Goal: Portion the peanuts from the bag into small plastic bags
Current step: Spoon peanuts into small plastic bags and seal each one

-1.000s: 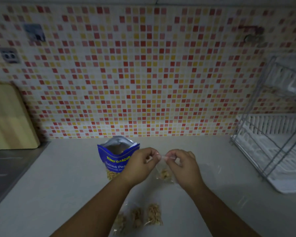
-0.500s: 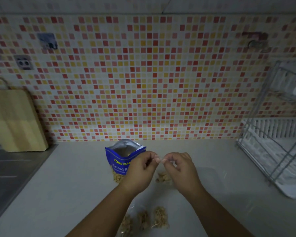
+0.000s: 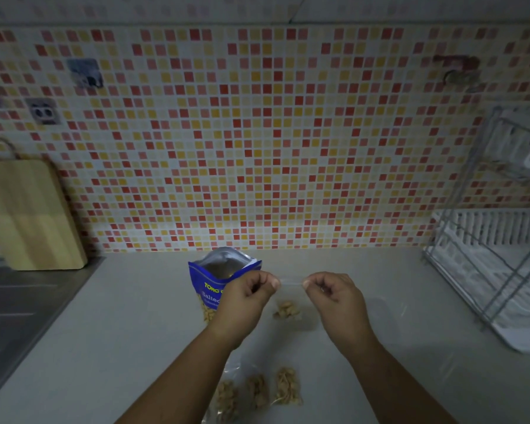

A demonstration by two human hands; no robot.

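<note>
You have print to read on one thing only: the blue peanut bag (image 3: 209, 278) standing on the surface (image 3: 129, 332); across its front, in yellow-green capitals, you can make out "TONG", and your left hand (image 3: 246, 302) covers the rest of that line; below it, in white letters, "Salte" shows before the same hand cuts the word off; a smaller line under that is too blurred for you to read.
</note>
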